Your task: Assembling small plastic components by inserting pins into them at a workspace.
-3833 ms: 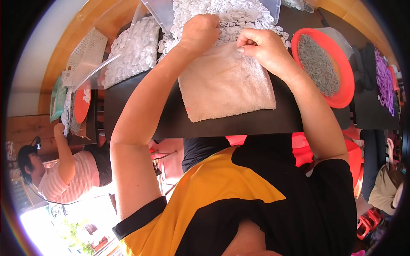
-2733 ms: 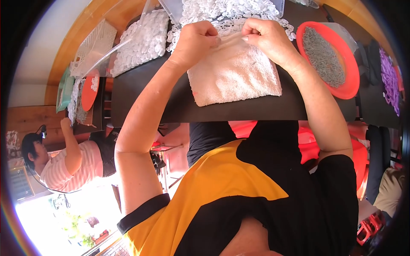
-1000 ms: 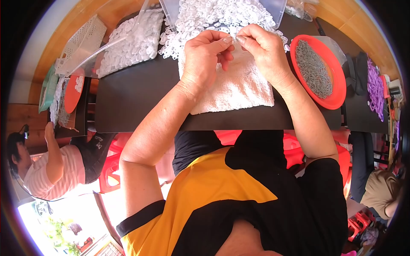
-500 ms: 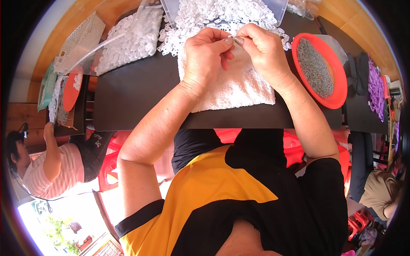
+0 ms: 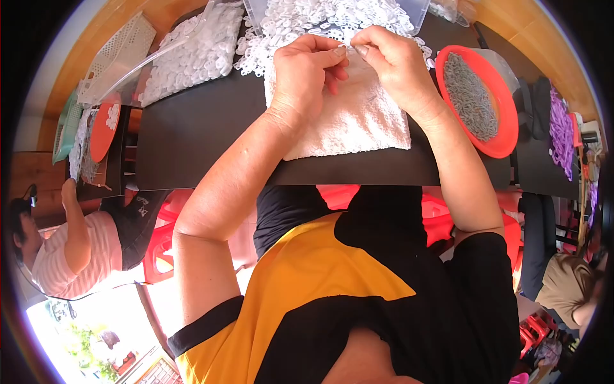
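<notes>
Above a white towel (image 5: 348, 131), my two hands meet fingertip to fingertip. My left hand (image 5: 303, 72) is closed in a pinch on a small white plastic piece (image 5: 346, 47), of which only a bit shows. Thumb and forefinger of my right hand (image 5: 398, 67) are pinched together beside it; what they hold is hidden. Just beyond the hands lies a heap of white plastic pieces (image 5: 339, 18), with oval holes, spilling from a clear bin. To the right of my right hand, an orange-red basin (image 5: 506, 131) holds many small grey pieces (image 5: 470, 96).
A clear bag of white pieces (image 5: 188, 61) lies at the left of the dark table (image 5: 192, 147). Further left are a white basket (image 5: 125, 45) and a seated person (image 5: 83, 246). Purple pieces (image 5: 561, 134) lie at the far right, near another person (image 5: 569, 281).
Both hands stay pinched together over the towel. My right hand has shifted slightly up and away; the whole view has moved a little.
</notes>
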